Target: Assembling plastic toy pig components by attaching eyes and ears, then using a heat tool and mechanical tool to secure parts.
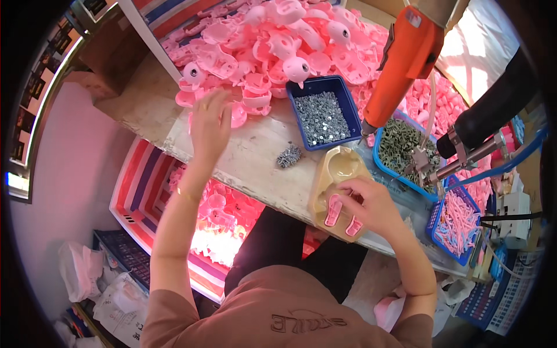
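My left hand (209, 124) reaches to the near left edge of a large heap of pink plastic toy parts (272, 55), some bird-shaped with round eyes. Its fingers are stretched out, and no part shows in it. My right hand (373, 204) is closed over a beige moulded fixture (321, 182). Its fingertips pinch a small, long pink plastic piece (333, 211) set at the fixture's near end. A second pink piece (353, 226) lies beside it, partly under my hand. The fixture's rounded far hollow holds no pink part.
A blue tray of small metal parts (324, 113) stands beyond the fixture, with a loose metal clump (288, 155) nearby. An orange electric screwdriver (400, 69) hangs overhead. To the right are a blue basket of screws (403, 152), a metal-armed device (473, 153) and a basket of pink-and-blue sticks (455, 223).
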`<act>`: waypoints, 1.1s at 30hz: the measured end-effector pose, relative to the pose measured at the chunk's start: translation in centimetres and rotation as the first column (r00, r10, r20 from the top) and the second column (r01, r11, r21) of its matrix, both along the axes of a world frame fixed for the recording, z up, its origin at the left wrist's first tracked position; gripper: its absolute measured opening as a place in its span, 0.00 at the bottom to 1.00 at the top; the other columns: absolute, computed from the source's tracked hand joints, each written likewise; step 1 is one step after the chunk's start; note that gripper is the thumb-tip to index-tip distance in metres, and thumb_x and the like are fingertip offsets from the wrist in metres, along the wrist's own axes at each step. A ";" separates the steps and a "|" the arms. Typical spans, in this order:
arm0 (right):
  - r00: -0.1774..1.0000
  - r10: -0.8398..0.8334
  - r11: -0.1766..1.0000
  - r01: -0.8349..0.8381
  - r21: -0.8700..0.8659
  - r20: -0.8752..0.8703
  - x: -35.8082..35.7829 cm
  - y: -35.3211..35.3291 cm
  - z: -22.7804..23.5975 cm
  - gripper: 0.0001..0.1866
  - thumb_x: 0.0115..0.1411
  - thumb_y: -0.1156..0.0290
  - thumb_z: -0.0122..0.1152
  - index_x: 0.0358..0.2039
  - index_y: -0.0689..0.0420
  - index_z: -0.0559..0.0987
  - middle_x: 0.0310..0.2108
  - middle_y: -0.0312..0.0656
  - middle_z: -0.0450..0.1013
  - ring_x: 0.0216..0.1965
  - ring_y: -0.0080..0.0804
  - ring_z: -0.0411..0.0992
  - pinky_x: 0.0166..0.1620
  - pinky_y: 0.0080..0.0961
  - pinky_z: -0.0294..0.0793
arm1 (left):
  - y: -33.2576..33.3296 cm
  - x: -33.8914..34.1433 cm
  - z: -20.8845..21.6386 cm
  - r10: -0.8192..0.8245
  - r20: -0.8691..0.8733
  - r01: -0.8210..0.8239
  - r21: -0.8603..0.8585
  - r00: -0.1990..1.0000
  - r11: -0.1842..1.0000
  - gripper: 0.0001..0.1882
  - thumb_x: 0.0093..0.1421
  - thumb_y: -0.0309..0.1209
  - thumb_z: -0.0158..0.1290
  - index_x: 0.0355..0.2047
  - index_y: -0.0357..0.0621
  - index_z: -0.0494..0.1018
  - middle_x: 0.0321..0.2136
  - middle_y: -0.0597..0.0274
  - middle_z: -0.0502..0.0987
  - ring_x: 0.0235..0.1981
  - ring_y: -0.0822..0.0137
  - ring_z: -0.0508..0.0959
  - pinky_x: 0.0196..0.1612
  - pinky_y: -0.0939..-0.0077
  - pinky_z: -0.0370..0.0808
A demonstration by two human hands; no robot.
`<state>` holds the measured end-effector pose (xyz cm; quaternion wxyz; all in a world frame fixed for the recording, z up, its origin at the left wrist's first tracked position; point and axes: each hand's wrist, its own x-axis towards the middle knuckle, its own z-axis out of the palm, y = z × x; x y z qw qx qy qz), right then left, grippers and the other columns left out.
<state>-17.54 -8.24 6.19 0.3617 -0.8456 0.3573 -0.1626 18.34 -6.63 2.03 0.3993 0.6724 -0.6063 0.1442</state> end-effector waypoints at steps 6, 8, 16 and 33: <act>0.991 0.130 0.991 -0.132 0.038 0.033 0.3 1.1 -1.0 0.10 0.60 0.68 0.64 0.40 0.59 0.81 0.29 0.42 0.76 0.28 0.29 0.75 0.33 0.25 0.74 | -5.7 7.6 0.0 0.127 0.345 -0.167 0.089 0.930 0.982 0.15 0.58 0.30 0.57 0.46 0.42 0.74 0.47 0.54 0.75 0.48 0.52 0.74 0.51 0.62 0.71; 0.997 0.066 0.992 -0.069 0.105 0.031 -0.2 1.7 -0.3 0.10 0.60 0.68 0.63 0.40 0.59 0.81 0.29 0.42 0.77 0.27 0.27 0.75 0.33 0.24 0.74 | -6.2 7.2 1.2 0.066 0.333 -0.085 0.043 0.941 0.995 0.14 0.57 0.30 0.57 0.44 0.42 0.74 0.44 0.55 0.77 0.45 0.53 0.75 0.49 0.62 0.72; 0.992 -0.109 0.990 0.103 0.095 0.062 -2.3 1.8 0.6 0.08 0.59 0.72 0.63 0.37 0.61 0.81 0.30 0.42 0.78 0.28 0.24 0.75 0.34 0.22 0.74 | -1.1 -1.3 6.9 -0.296 0.234 0.315 -0.047 0.926 0.948 0.12 0.53 0.26 0.59 0.39 0.45 0.74 0.29 0.59 0.76 0.32 0.57 0.77 0.35 0.65 0.74; 0.891 -0.430 0.900 0.411 0.144 0.147 -7.9 2.9 1.3 0.11 0.60 0.72 0.63 0.43 0.61 0.80 0.33 0.36 0.76 0.32 0.21 0.73 0.35 0.18 0.73 | 4.8 -21.2 1.5 -0.836 0.118 0.688 0.514 0.535 0.512 0.27 0.50 0.38 0.62 0.50 0.45 0.71 0.41 0.66 0.75 0.38 0.65 0.77 0.35 0.72 0.77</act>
